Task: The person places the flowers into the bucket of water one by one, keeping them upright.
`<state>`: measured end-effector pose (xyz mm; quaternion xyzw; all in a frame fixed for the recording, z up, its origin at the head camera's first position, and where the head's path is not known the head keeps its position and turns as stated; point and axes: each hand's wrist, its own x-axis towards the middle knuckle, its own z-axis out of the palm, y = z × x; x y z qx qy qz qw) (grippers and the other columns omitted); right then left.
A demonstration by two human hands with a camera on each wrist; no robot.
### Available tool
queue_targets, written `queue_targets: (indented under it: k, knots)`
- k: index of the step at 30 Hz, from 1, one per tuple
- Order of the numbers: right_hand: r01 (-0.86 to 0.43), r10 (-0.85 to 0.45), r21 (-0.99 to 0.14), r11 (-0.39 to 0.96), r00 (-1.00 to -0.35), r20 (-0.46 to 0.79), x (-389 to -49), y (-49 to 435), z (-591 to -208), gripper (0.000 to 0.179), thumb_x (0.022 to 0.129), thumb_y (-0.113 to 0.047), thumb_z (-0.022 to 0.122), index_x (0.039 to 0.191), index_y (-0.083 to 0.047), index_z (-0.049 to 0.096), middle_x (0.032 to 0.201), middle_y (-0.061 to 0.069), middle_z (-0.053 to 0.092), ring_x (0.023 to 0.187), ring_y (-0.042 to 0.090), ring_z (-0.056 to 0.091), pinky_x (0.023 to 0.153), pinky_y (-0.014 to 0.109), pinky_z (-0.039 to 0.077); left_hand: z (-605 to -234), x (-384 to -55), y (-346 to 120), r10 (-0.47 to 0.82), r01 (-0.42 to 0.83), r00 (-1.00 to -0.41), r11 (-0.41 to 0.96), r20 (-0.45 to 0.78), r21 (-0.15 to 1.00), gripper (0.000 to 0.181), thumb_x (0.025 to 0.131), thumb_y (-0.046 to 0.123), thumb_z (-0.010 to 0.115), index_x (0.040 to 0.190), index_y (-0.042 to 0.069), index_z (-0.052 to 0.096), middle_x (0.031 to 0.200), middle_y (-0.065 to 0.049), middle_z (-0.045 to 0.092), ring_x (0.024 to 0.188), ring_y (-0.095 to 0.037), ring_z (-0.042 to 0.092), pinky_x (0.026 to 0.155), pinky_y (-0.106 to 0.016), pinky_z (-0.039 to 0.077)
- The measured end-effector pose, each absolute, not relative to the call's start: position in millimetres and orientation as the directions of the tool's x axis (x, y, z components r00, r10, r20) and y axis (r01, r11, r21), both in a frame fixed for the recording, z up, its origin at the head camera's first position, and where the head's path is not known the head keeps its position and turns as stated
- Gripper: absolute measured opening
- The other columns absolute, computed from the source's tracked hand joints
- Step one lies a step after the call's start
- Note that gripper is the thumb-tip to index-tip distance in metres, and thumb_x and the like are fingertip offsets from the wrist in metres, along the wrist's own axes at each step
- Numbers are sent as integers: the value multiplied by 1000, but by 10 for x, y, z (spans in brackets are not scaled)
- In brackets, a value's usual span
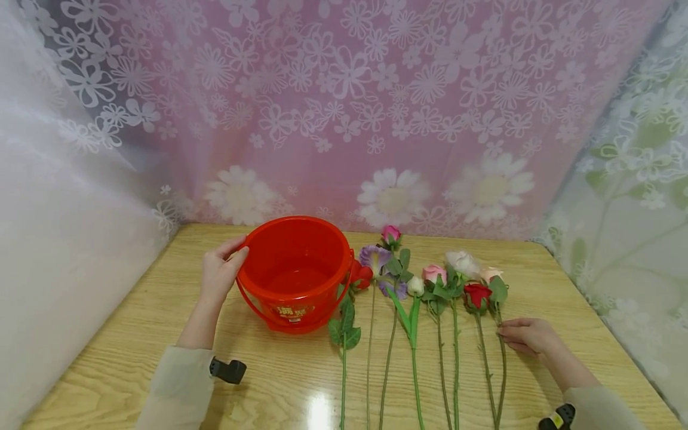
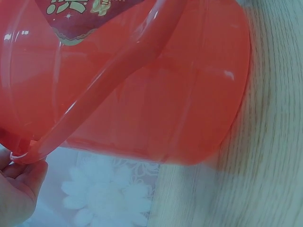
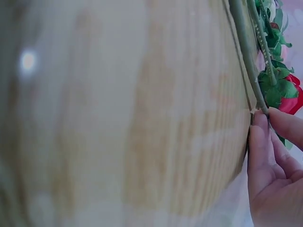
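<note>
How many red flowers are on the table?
2: one red flower beside the bucket, partly hidden by it; one red rose near the right hand. Others may be hidden.

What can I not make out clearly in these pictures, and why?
Flower stems: lower ends, head view, cut off by the bottom edge.
Red flower beside the red bucket: partly hidden by it, head view.
White label: print too small, head view.
Bucket emblem: left wrist view, cut off by the top edge.

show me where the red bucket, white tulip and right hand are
Red bucket [image 1: 300, 279]: head view, on its inside bottom.
White tulip [image 1: 415, 286]: head view, on its bloom.
Right hand [image 1: 529, 336]: head view, on the back.
</note>
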<state>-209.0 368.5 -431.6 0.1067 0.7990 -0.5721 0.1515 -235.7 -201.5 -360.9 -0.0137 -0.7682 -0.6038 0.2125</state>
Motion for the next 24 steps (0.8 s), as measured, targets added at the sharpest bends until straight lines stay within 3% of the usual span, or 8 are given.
queue_targets:
  k: [7, 14, 18, 24]
  knots:
    - [349, -2, -915, 203, -934, -357, -2042, 3707, -4309, 25, 82, -3, 60, 102, 12, 59, 78, 1, 65, 70, 10, 63, 64, 26, 53, -3607, -2358, -2016, -220, 269, -918, 267, 330, 925, 33, 85, 5, 56, 115, -8, 55, 118, -20, 52, 107, -27, 51, 72, -16, 47]
    - [314, -23, -936, 159, -947, -322, -1995, 3727, -4155, 11, 83, -3, 59, 89, -4, 68, 78, -1, 64, 70, 10, 63, 65, 26, 52, -3607, -2357, -2007, -215, 276, -917, 267, 336, 923, 32, 85, 4, 55, 115, -9, 55, 118, -21, 52, 107, -29, 50, 71, -15, 47]
    - [297, -39, -945, 138, -952, -305, -1983, 3751, -4043, 14, 84, -4, 59, 83, -15, 68, 80, -5, 64, 72, 8, 62, 68, 24, 52, -3628, -2352, -2009, -215, 310, -905, 260, 368, 914, 34, 85, 9, 57, 113, -10, 56, 117, -23, 52, 106, -31, 51, 72, -17, 48]
    - [270, -64, -960, 81, -959, -275, -1955, 3742, -3895, 24, 84, -3, 58, 77, -24, 67, 80, -8, 64, 75, 7, 62, 70, 23, 51, -3691, -2380, -2048, -214, 363, -891, 198, 401, 911, 35, 83, 15, 61, 112, -5, 59, 114, -20, 55, 98, -21, 56, 68, -19, 50]
